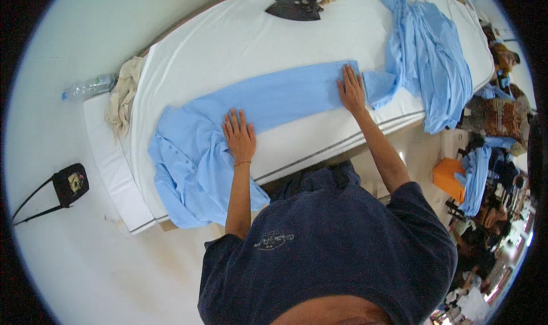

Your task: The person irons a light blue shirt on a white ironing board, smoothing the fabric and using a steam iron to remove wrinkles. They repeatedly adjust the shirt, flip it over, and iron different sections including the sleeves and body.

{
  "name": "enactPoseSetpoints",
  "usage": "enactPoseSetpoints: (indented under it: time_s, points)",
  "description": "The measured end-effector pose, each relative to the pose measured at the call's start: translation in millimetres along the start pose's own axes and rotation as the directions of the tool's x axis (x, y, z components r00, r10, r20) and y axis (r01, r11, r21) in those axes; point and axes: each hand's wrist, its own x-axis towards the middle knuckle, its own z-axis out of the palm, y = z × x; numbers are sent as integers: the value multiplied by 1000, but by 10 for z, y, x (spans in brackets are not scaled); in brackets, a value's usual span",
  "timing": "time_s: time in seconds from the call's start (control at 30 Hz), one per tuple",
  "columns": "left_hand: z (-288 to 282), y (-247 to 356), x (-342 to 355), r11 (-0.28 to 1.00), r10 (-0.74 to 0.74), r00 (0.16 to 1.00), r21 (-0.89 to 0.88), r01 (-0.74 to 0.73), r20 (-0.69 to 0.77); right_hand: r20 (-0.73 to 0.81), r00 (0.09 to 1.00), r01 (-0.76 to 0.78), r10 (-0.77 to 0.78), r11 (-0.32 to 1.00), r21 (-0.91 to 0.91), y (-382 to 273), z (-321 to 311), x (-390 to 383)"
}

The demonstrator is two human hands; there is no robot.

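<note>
A light blue shirt [188,153] lies on the white-covered table [200,62], its body bunched at the left with a row of buttons showing. One long sleeve [279,93] stretches flat across to the right. My left hand [240,139] rests open, fingers spread, where the sleeve joins the crumpled body. At the sleeve's far right end, my right hand [352,91] presses down flat with fingers extended. Neither hand grips anything. Beyond the sleeve, at the table's back edge, rests a dark iron [295,6] with a pale cord.
More light blue garments [431,56] lie heaped at the table's right end. A beige cloth [124,96] and a clear plastic bottle [90,87] are at the left end. A black strapped bag [71,185] is further left. An orange box [448,179] stands beyond on the right.
</note>
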Motion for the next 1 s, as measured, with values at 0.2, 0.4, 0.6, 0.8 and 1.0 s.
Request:
enactPoseSetpoints:
  time_s: [0.2,0.4,0.6,0.8,1.0]
  points:
    - [-120,67,-14,997,-73,991,5,73,107,-21,1000,15,-17,998,-67,35,21,233]
    - [-159,142,24,993,-109,977,-30,116,183,-16,965,-259,260,950,-176,635,52,165]
    - [-91,132,-5,981,-166,953,-52,185,254,-161,986,-44,37,998,-40,209,-202,1004]
    - [-113,122,45,978,-180,951,-58,201,251,-174,920,364,-350,930,57,-500,-392,3091]
    - [-204,73,-29,968,-196,962,-116,221,190,753,608,73,-253,962,264,-680,-95,4238]
